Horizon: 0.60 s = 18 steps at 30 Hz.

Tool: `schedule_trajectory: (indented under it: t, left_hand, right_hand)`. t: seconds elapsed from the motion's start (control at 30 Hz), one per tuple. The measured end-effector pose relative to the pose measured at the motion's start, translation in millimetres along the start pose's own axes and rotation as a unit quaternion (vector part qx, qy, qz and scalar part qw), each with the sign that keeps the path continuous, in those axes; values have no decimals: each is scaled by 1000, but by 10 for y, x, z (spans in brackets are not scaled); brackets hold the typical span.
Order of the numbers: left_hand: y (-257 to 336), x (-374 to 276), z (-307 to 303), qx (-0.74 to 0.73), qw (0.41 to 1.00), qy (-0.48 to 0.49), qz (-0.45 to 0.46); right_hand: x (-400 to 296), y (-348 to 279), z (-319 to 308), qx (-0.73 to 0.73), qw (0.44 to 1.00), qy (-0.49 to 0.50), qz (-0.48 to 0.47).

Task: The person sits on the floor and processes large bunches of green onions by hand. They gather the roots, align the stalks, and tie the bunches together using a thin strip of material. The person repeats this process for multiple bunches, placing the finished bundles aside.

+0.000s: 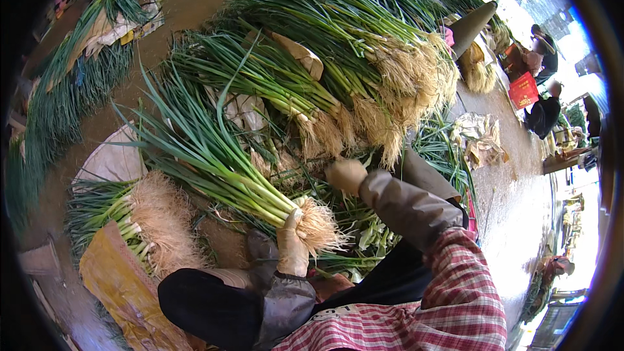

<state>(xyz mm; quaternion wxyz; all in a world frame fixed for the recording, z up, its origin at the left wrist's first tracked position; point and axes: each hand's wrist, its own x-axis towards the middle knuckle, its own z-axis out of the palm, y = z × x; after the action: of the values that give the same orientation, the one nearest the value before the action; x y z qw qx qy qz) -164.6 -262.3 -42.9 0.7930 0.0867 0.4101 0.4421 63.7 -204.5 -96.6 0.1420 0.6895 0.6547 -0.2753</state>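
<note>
My left hand (293, 248), in a pale glove, grips a bunch of long green onions (243, 187) just above their roots. The bunch's fibrous roots (319, 226) hang to the right of the hand, and its green leaves fan out to the upper left. My right hand (347, 176) is blurred and hovers to the upper right of those roots; its fingers cannot be made out. Beyond it lies a big heap of green onions (312, 34), with tan roots (412, 70) towards the right. Loose trimmed leaves (373, 234) are scattered below my right forearm.
At left, another root-on onion bundle (161, 219) lies beside a yellow sack (122, 282) and a whitish sack (114, 156). More onions (83, 87) are heaped across the wet floor (512, 204). People (543, 112) and a red box (524, 90) are at far right.
</note>
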Motion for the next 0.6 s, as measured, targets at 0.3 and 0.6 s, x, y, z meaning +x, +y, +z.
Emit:
schedule_trajectory:
  t: [0.3, 0.6]
  left_hand:
    - [-13, 35, 51, -66, 996, 5, -64]
    - [86, -38, 161, -98, 991, -26, -87]
  right_hand:
    - [1210, 114, -701, 46, 984, 159, 68]
    - [140, -67, -578, 676, 734, 53, -37]
